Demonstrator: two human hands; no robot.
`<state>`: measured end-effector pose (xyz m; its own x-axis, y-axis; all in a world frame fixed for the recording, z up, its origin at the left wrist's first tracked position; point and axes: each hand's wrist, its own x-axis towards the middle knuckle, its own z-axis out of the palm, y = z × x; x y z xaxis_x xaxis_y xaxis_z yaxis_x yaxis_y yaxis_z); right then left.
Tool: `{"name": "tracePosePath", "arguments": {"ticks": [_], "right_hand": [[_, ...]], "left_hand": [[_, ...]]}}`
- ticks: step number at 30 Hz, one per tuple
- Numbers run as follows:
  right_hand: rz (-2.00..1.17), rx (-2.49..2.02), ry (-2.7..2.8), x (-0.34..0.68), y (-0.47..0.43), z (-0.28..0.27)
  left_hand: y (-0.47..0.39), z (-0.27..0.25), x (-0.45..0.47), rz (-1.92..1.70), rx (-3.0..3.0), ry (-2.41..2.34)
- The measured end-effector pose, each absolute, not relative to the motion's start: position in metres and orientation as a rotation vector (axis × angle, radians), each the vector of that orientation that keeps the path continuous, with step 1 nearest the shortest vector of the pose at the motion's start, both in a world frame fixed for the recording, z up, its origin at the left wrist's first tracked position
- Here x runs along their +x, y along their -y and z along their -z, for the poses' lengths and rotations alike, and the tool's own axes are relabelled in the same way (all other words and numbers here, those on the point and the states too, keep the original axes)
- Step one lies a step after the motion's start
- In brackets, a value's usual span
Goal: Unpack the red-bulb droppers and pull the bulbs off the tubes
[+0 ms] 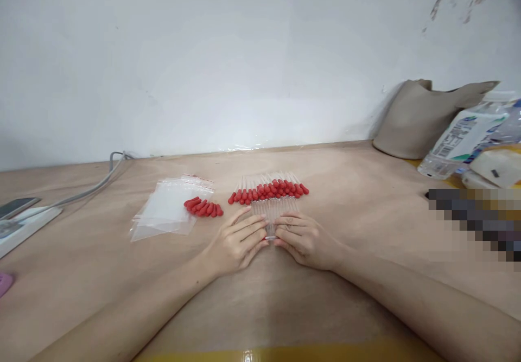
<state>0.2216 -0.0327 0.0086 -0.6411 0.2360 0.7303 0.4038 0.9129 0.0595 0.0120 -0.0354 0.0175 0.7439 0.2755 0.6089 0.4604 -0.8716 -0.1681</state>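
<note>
My left hand and my right hand rest side by side on the table, fingers bent in toward each other. Between them lies a row of clear glass tubes, pressed together from both sides. Fingers cover much of the row, and a trace of red shows by my left fingertips. Just beyond is a row of glass droppers with red rubber bulbs toward me and thin stems pointing to the wall. Left of my hands, a small pile of loose red rubber bulbs lies partly on clear zip bags.
A grey cable runs along the left to a white power strip, with a phone beside it. At the back right stand a beige bag and a plastic bottle. A pixelated dark patch covers the right edge.
</note>
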Motion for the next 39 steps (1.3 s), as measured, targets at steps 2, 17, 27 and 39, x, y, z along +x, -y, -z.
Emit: {"name": "tracePosePath", "arguments": {"ticks": [2,17,27,39], "right_hand": [[0.308,-0.453,2.284,0.223,0.033,-0.009],[0.418,-0.407,2.25,0.241,0.038,-0.009],[0.049,-1.296,1.988,0.274,0.009,-0.002],[-0.073,-1.395,1.933,0.266,0.011,-0.001]], "left_hand": [[0.036,-0.018,0.011,0.867,-2.66,0.593],[0.034,-0.014,0.0,0.951,-2.641,0.586],[0.023,-0.031,-0.023,1.124,-2.394,1.026],[-0.016,-0.093,-0.107,1.063,-2.132,2.092]]}}
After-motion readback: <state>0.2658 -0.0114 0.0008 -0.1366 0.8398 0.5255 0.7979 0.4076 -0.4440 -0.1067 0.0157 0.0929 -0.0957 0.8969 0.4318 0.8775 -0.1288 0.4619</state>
